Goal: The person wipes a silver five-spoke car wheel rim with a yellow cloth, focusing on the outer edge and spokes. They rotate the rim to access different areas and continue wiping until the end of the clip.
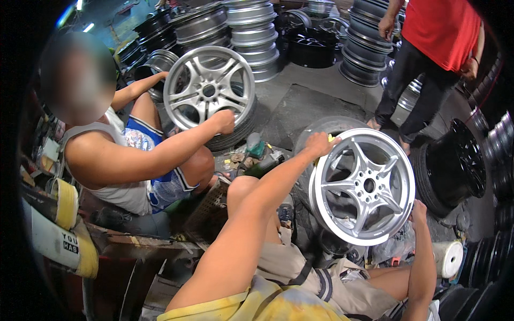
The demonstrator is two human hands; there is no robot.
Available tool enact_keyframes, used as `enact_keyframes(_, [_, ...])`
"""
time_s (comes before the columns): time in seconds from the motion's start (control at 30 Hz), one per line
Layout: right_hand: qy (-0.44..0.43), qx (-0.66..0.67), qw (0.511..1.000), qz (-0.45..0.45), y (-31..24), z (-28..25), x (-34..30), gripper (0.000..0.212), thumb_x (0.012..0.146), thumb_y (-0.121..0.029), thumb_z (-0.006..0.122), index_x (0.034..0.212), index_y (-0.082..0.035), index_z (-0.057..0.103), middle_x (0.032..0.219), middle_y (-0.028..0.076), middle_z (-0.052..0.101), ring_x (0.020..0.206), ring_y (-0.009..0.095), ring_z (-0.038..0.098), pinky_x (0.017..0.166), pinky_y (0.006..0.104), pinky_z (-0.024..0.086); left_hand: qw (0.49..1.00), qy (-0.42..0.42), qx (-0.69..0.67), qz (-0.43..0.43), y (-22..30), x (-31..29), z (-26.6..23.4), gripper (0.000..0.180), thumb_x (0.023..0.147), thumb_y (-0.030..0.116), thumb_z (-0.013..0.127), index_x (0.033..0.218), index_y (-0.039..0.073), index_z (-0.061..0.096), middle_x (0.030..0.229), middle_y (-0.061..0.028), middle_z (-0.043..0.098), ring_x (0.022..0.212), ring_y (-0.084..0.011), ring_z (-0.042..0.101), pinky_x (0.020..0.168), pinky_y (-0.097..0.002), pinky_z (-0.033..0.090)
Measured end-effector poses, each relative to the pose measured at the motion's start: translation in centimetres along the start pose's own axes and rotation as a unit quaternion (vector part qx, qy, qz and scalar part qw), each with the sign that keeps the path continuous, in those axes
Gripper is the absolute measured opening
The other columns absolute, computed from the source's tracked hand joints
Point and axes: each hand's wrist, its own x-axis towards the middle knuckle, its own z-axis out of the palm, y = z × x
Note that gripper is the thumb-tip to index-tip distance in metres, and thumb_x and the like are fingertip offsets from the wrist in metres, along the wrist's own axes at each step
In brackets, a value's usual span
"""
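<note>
A silver alloy wheel rim [342, 187] with star-like spokes stands tilted in front of my knees, resting against a tyre [321, 127] behind it. My left hand [319, 144] is closed at the rim's upper left edge, with a small yellow piece [331, 138] showing between the fingers. What kind of piece that is cannot be made out. At the lower right edge, my right hand [419, 212] grips the rim, its fingertips partly hidden behind it.
To the left sits a person [115, 155] handling another silver wheel rim [209, 91] on a tyre. A standing person in a red shirt [441, 32] is at the far right. Stacked rims [251, 37] line the back. A black wheel [455, 166] lies to the right.
</note>
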Motion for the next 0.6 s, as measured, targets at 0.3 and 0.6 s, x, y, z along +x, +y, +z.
enact_keyframes(0.3, [0.043,-0.141,0.975,-0.166,-0.1,-0.1,3.8,0.023,0.096,-0.015,0.061,0.087,0.005,0.069,0.074,0.0,0.058,0.069,0.009,0.05,0.063,0.0293,0.041,0.998,0.003,-0.025,-0.057,-0.4,1.1,-0.4,0.07,0.096,0.062,0.054,0.127,-0.001,0.065,0.128,-0.0236,0.066,0.122,-0.0374,0.063,0.1,-0.0473,0.051])
enact_keyframes(0.6, [0.008,-0.051,0.997,-0.064,-2.7,4.2,2.7,0.022,0.1,-0.026,0.063,0.1,-0.006,0.07,0.075,-0.004,0.056,0.059,0.006,0.051,0.049,0.0223,0.043,0.992,0.084,-0.076,-0.053,-2.5,9.0,0.2,0.061,0.092,0.045,0.066,0.135,0.004,0.052,0.13,-0.0235,0.064,0.123,-0.0398,0.061,0.102,-0.0481,0.049])
